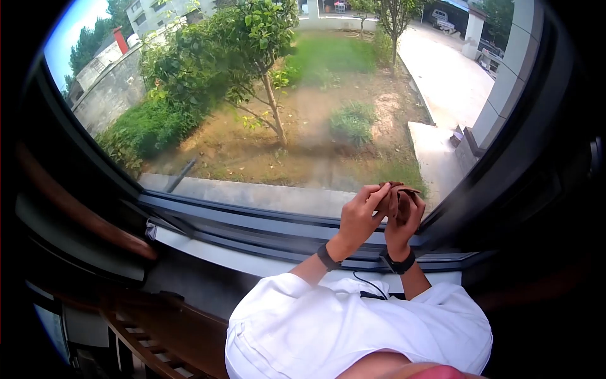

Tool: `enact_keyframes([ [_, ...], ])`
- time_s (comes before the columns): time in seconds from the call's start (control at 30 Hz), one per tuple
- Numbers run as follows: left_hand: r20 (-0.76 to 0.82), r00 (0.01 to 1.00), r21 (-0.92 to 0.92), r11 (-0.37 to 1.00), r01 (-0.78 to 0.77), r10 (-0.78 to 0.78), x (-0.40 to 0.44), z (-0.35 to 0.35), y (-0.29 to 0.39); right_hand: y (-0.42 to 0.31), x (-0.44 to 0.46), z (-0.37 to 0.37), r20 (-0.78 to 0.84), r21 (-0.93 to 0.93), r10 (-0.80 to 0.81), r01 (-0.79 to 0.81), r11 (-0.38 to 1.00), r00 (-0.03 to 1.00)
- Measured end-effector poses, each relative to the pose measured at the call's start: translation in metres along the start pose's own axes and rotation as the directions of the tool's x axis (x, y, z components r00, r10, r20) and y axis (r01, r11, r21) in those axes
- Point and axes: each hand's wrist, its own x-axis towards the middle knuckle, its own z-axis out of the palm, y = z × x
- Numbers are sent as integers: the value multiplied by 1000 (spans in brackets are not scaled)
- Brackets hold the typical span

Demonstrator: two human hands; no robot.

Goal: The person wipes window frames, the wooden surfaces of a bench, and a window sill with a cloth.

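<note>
A folded, bunched brown cloth (398, 201) is held up in front of the window glass, to the right of the middle. My left hand (358, 218) grips its left side, fingers pinched at the upper edge. From below and the right, my right hand (404, 228) wraps round the cloth, its fingers curled and partly hidden by the folds. Both wrists carry dark bands. Whether the cloth touches the pane (315, 120) I cannot make out.
A dark window frame (252, 218) surrounds the pane, with a white sill (202, 247) below. Wooden furniture with slats (151, 341) stands at lower left. A thin dark cord (372, 282) lies near the sill. Beyond the glass are trees (271, 101) and a paved path (442, 82).
</note>
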Motion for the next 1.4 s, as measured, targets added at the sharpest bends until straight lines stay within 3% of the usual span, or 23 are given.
enact_keyframes([
  [0.23, -145, 989, 159, 987, -14, 38, -9, -91, -51, -48, -14, 79, 139, -2, -209, 212, 977, 968],
  [0.4, -182, 979, 119, 991, -65, 86, 18, -131, -56, -80, -5, 119, 82, 48, -127, 124, 991, 988],
  [0.63, -41, 995, -19, 996, -89, 88, 11, -134, -71, -66, -36, 121, 8, -60, -114, 114, 992, 993],
  [0.77, 35, 999, 16, 1000, -14, 14, -19, -151, -100, -62, -72, 138, 100, 49, -84, 80, 996, 991],
  [0.8, 40, 999, 38, 999, 4, -5, -25, -160, -107, -64, -79, 144, 127, -9, -75, 77, 997, 989],
  [0.93, -40, 997, 118, 990, 71, -67, -34, -198, -127, -87, -83, 180, 204, 5, -140, 142, 990, 969],
  [1.07, -183, 983, 45, 998, 32, -24, -9, -220, -123, -139, -37, 207, 134, 153, -205, 184, 971, 970],
  [1.17, -228, 973, -4, 999, -43, 41, 17, -223, -115, -150, -18, 211, 41, 29, -205, 204, 979, 978],
  [1.27, -172, 981, -47, 994, -100, 90, 31, -214, -106, -135, -19, 195, 28, -129, -231, 233, 964, 973],
  [1.33, -126, 989, -119, 988, -99, 84, 25, -199, -109, -117, -38, 191, -83, -139, -139, 127, 982, 987],
  [1.4, -60, 996, -161, 984, -76, 67, 10, -186, -118, -109, -48, 183, -77, -237, -189, 166, 957, 979],
])
